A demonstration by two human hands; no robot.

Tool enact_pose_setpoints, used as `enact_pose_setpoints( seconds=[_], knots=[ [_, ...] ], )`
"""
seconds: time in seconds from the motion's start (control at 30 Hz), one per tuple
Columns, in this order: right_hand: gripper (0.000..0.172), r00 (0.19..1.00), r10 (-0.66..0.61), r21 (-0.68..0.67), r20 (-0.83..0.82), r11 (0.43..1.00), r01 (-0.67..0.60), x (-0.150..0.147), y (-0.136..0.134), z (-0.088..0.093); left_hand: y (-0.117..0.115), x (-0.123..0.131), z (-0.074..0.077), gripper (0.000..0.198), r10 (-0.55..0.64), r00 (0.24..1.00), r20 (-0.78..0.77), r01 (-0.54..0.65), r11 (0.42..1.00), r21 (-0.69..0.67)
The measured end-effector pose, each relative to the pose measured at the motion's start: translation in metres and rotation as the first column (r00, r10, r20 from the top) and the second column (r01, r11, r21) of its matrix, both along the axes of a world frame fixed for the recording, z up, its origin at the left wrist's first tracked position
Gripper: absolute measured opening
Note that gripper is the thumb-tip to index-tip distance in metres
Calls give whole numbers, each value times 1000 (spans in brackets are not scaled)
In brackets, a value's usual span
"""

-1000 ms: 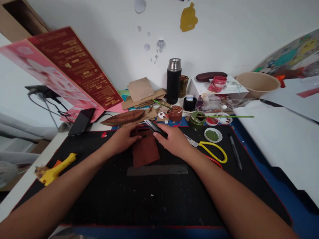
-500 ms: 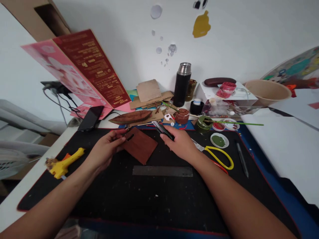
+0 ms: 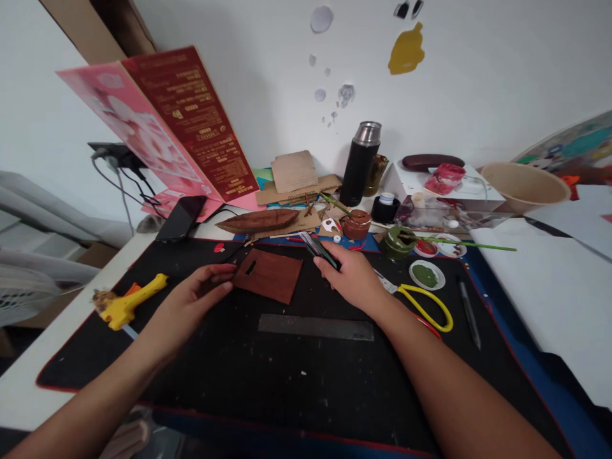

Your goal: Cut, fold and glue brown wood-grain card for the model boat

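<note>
Toward the right edge of the mat (image 3: 248, 376), we lose part of the scissors (image 3: 448, 313) behind the forearm (image 3: 442, 376); the right hand (image 3: 354, 278) hides the cutter's (image 3: 321, 250) rear.

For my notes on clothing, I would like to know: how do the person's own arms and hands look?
The left hand and right hand wear no gloves, and no ring or watch is visible. The left forearm and right forearm are bare, with no sleeve in view.

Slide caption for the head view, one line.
Left hand at the edge of a slotted brown sheet, right hand holding a utility knife, transparent ruler on the black mat.
</note>
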State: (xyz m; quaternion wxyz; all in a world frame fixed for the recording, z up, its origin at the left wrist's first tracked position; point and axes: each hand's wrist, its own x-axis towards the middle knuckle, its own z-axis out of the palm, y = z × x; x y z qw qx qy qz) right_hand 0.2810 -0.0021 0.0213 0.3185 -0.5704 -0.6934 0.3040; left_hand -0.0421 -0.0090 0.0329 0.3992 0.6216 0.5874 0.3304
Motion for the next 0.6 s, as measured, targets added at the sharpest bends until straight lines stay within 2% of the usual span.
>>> enact_pose_setpoints(
  seconds=[0.03,0.1,0.17,0.23,0.33,0.43,0.6],
  knots=[
    [41,1000,-1,4,4,1000,1,0,0,0,-4,-1,1,46,-11,994,-111,21,995,95],
    [40,1000,-6,15,9,1000,6,0,0,0,-14,2,2,36,-10,955,-297,102,950,294],
    [39,1000,-10,21,17,1000,9,0,0,-1,-24,9,3,27,-83,907,-414,253,891,376],
    [41,1000,-13,23,26,1000,12,0,0,-1,-32,19,2,21,-202,856,-476,402,839,366],
    [45,999,-15,23,52,1000,14,-1,0,-1,-37,29,-2,20,-303,775,-555,526,796,299],
    [45,996,-22,34,86,999,19,-1,0,0,-35,32,-7,19,-337,739,-583,549,803,232],
    [43,993,-35,81,112,996,26,-2,0,0,-33,33,-9,13,-384,730,-566,555,816,163]
  ],
)
